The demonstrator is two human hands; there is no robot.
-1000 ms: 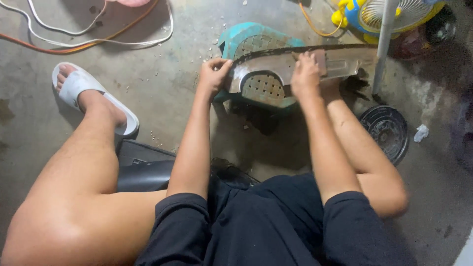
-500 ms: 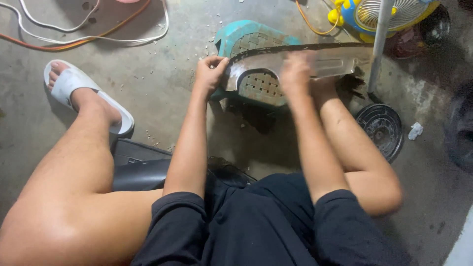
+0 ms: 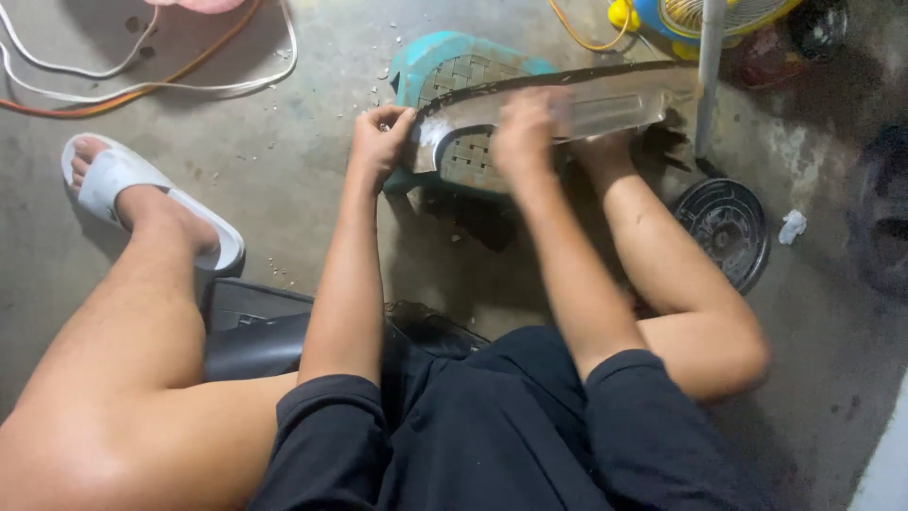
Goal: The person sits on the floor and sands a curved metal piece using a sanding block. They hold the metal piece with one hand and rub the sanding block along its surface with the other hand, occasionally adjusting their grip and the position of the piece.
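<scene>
The left hand (image 3: 378,142) is gripping the near left end of a long curved grey panel (image 3: 605,99), its fingers curled shut around the panel's edge. The right hand (image 3: 526,132) is pressing down on the panel just to the right of that grip; it is blurred, so whether its fingers are closing on anything cannot be told. The panel is lying across the top of a teal stool (image 3: 454,71) with a woven-pattern seat, and is stretching away from the two hands toward the right, where its far end is reaching a white pole (image 3: 709,76).

Beyond that pole a yellow and blue fan (image 3: 700,19) is sitting on the concrete floor (image 3: 284,180). Below and to the right of the right hand, a round black disc (image 3: 728,232) is lying flat on the floor, with a small white scrap (image 3: 791,227) just beside it. Well to the left of the left hand, a foot in a white slipper (image 3: 123,185) is resting on the floor, and white and orange cables (image 3: 142,85) are running beyond it. Under the left forearm, a black case (image 3: 251,331) is lying by the knee.
</scene>
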